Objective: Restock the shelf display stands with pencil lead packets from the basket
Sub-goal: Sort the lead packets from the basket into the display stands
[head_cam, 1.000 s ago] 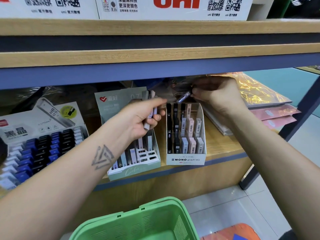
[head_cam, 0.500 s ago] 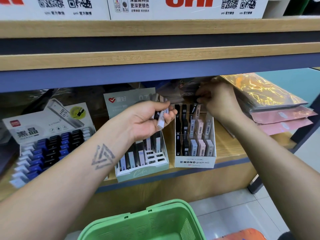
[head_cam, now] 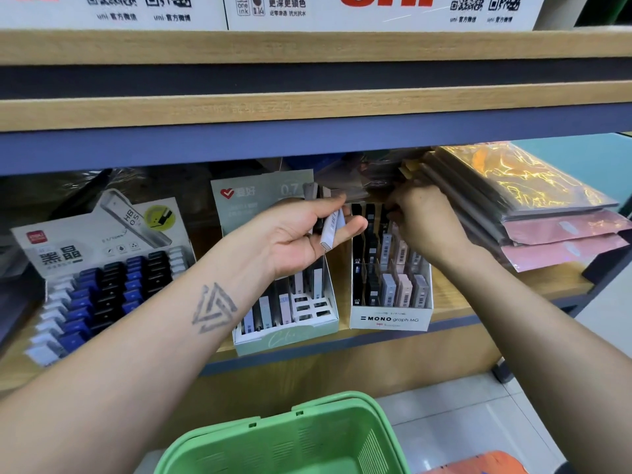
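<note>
Your right hand (head_cam: 422, 224) is at the back row of the MONO stand (head_cam: 390, 321) near the shelf's (head_cam: 513, 289) front edge, probably pinching a packet (hidden), so seat it upright while your left hand (head_cam: 301, 234) grips the spare packets (head_cam: 331, 230).

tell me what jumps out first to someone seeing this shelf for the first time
Two bare forearms reach in over a green basket at the bottom: the left hand holds a few lead packets at centre, while the right hand works at the back of the white MONO display stand. Left of them sits a stand of blue and black packets; glossy gold and pink packs are stacked at right.
</note>
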Demonstrator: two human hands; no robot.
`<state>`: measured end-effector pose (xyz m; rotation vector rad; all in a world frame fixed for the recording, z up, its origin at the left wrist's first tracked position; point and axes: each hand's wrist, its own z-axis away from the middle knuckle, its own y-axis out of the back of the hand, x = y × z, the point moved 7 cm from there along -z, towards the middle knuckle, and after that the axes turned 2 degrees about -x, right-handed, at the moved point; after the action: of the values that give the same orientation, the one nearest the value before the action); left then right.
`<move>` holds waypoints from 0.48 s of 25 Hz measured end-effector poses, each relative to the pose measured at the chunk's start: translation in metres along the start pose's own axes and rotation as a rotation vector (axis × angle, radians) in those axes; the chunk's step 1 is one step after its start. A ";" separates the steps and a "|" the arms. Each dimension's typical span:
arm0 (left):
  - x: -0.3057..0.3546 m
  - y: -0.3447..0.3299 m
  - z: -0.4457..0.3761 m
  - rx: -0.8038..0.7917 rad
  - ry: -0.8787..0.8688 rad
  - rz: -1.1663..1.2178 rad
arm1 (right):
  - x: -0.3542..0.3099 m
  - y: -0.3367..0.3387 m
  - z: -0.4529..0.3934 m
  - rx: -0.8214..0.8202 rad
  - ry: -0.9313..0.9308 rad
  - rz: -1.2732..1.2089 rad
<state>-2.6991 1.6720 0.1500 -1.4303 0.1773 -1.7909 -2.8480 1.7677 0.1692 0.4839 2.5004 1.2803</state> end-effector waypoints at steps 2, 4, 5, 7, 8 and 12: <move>-0.001 -0.001 0.001 -0.013 0.015 0.001 | 0.001 0.000 0.000 0.008 -0.009 0.088; -0.003 -0.003 0.003 -0.029 0.036 -0.014 | 0.000 0.001 0.001 0.024 -0.012 0.151; -0.004 -0.003 0.005 -0.031 0.043 -0.036 | 0.000 0.002 0.002 0.027 -0.008 0.161; -0.006 -0.003 0.006 -0.023 0.059 -0.089 | -0.001 0.000 0.002 0.009 -0.007 0.156; -0.007 -0.003 0.007 -0.018 0.064 -0.105 | -0.001 -0.001 0.002 -0.001 -0.012 0.150; -0.006 0.001 0.006 -0.011 0.059 -0.118 | -0.002 -0.002 0.001 -0.008 -0.030 0.108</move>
<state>-2.6937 1.6774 0.1475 -1.4218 0.1355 -1.9318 -2.8466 1.7664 0.1676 0.6389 2.4729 1.3114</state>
